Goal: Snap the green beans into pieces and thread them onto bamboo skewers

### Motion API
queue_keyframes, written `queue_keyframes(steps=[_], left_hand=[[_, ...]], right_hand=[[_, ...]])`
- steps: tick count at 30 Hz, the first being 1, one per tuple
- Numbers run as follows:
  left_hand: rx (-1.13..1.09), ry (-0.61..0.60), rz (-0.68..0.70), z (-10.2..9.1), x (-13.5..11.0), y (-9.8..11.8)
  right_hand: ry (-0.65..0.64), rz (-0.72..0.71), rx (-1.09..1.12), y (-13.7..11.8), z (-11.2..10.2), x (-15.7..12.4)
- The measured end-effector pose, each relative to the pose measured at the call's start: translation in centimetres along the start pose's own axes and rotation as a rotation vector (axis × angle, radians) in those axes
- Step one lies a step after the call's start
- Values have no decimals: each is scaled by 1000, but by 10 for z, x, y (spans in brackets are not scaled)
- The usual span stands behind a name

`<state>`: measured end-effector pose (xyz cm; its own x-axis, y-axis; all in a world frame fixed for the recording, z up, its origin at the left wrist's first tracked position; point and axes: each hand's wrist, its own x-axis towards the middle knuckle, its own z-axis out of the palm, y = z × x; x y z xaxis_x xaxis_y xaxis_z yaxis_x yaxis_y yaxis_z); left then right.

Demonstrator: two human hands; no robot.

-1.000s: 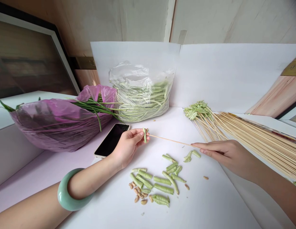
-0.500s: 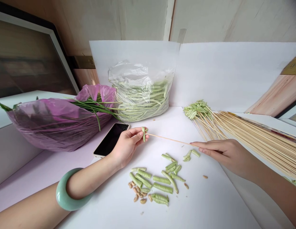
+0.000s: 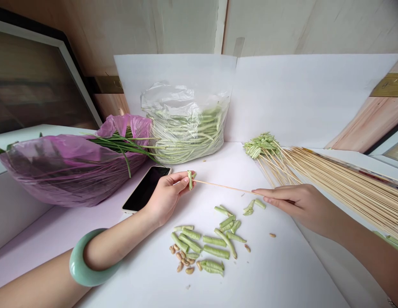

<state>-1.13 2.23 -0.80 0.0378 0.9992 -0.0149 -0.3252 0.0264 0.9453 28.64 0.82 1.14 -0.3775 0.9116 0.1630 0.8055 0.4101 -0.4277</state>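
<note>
Head view: bean is pinched in left hand at skewer tip; other end is pinched by right hand, so the skewer is held level above counter.

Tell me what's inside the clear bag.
The clear bag holds long green beans, piled in its lower half. Its crumpled top shows nothing else. Anything beneath or behind the pile is covered.
</note>
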Motion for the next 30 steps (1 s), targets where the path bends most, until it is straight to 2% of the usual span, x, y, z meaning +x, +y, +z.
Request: queue_keyframes(steps=[11,30], left_hand=[[191,7,105,-2,1,1],[226,-14,76,-1,2,1]], right_hand=[[25,-15,22,6,2,0],[-4,-98,37,7,7,2]])
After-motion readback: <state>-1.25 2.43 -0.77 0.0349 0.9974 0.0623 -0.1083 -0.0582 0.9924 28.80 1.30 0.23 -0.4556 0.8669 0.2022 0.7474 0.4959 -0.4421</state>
